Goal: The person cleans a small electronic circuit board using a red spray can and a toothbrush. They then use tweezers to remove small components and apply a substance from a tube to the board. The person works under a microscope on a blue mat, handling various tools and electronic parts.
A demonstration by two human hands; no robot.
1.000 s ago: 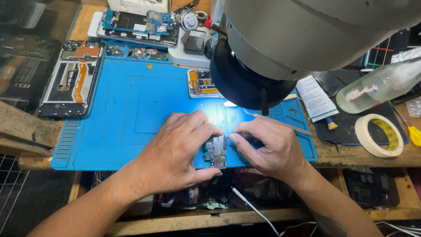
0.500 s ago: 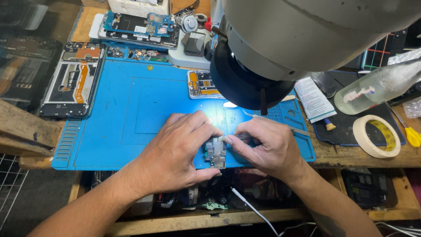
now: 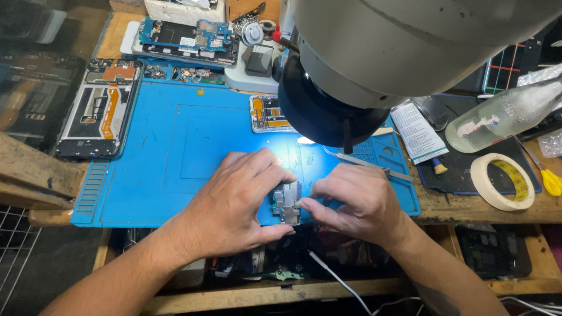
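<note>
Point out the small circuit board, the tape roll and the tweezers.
circuit board (image 3: 287, 203): head view, middle of board between both hands.
tape roll (image 3: 481, 188): head view, left of ring.
tweezers (image 3: 366, 163): head view, mid-shaft.

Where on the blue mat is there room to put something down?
The blue mat is bare across its left and middle, between the opened phone on the left and the small board part under the microscope. It is crowded near the front edge, where the left hand and right hand pinch the circuit board.

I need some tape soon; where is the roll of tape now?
In the head view the roll of tape lies flat at the right end of the workbench, below the clear bottle and beside a yellow-handled tool.
</note>
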